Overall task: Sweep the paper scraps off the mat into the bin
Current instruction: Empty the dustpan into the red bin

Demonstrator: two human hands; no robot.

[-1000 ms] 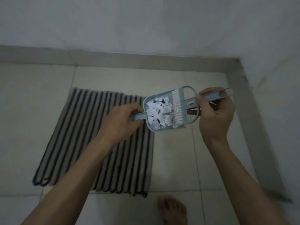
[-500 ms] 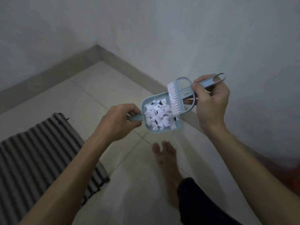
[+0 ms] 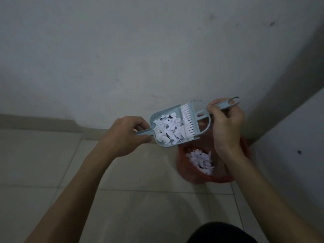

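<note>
**Nearly over the bin: a light, loose load that needs a gentle tip**

Closest to the camera, two bare forearms reach out over pale floor tiles (image 3: 52, 172). The left hand (image 3: 126, 135) is curled round the short handle of a pale blue dustpan (image 3: 157, 118), gripping it firmly. The right hand (image 3: 226, 123) pinches the slim handle of the matching brush (image 3: 188, 122), whose white bristles rest across the pan's open lip like a gate.

Inside the pan lies a heap of paper scraps (image 3: 168, 130), white and curled. They look feather-light and loose, so any jolt or draught could probably scatter them; the brush held against the mouth seems the sensible guard. The pan itself appears stiff, thin plastic, light enough for one hand, and the handle is the natural place to hold it.

Just beyond and below the pan sits a red bin (image 3: 184, 172) in the corner, with more scraps already in it. The pan's lip hangs above the bin's near rim. The mat is out of view. Behind everything rises a plain grey wall (image 3: 122, 50).
</note>
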